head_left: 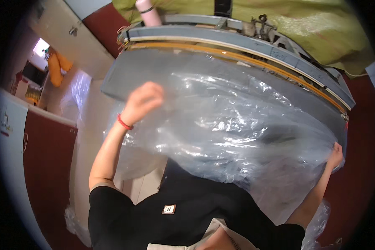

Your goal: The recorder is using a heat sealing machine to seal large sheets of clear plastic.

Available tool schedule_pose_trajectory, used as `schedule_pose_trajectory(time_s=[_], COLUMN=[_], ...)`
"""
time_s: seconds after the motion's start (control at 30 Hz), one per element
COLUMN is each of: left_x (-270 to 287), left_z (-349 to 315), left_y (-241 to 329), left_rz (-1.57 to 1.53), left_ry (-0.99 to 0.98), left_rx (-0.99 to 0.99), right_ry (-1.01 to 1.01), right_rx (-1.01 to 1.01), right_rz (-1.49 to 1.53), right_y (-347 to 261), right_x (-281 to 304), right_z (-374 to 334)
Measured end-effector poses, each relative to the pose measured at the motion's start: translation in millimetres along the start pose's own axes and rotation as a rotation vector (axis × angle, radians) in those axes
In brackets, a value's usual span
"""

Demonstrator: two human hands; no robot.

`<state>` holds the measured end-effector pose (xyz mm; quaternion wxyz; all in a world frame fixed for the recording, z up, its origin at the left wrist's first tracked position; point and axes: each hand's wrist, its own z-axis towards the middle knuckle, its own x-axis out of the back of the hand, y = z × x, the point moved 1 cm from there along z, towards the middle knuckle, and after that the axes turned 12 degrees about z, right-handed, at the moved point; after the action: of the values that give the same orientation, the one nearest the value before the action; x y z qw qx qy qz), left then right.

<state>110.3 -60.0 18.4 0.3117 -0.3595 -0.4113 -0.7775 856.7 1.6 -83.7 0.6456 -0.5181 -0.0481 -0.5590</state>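
A crumpled sheet of clear plastic film (221,125) lies spread over a long grey-topped work table (150,66) and drapes over its near edge. At the table's right end my right hand (335,155) is closed on the film's edge, with film bunched around the fingers. My left hand (145,102), with a red cord bracelet (124,122) at the wrist, is above the left part of the table, beside the film's left side. Its fingers look curled but are smeared by motion, so whether it holds any film cannot be made out.
A grey metal rail (221,35) and an orange strip (237,53) run along the table's far side. Behind stand a pink bottle (148,13), a small metal clamp-like part (260,27) and a yellow-green cover (321,29). A door (71,37) is at left; loose film (77,225) lies on the floor.
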Motion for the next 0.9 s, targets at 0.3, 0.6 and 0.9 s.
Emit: schedule_pose_trajectory(time_s=[0.3, 0.6, 0.9], left_x=[-75.9, -128.6, -125.4], left_z=[154.0, 101.1, 132.1], left_y=[-55.1, -35.9, -24.0], left_rz=[0.724, 0.189, 0.34], left_ry=[0.122, 0.148, -0.071], left_rx=[-0.02, -0.042, 0.269], right_ry=[0.042, -0.069, -0.048], right_rx=[-0.013, -0.168, -0.25], right_rz=[0.126, 0.324, 0.512], right_y=[7.2, 118.6, 122.7], right_x=[16.6, 109.8, 98.8], right_z=[-0.9, -72.7, -96.8])
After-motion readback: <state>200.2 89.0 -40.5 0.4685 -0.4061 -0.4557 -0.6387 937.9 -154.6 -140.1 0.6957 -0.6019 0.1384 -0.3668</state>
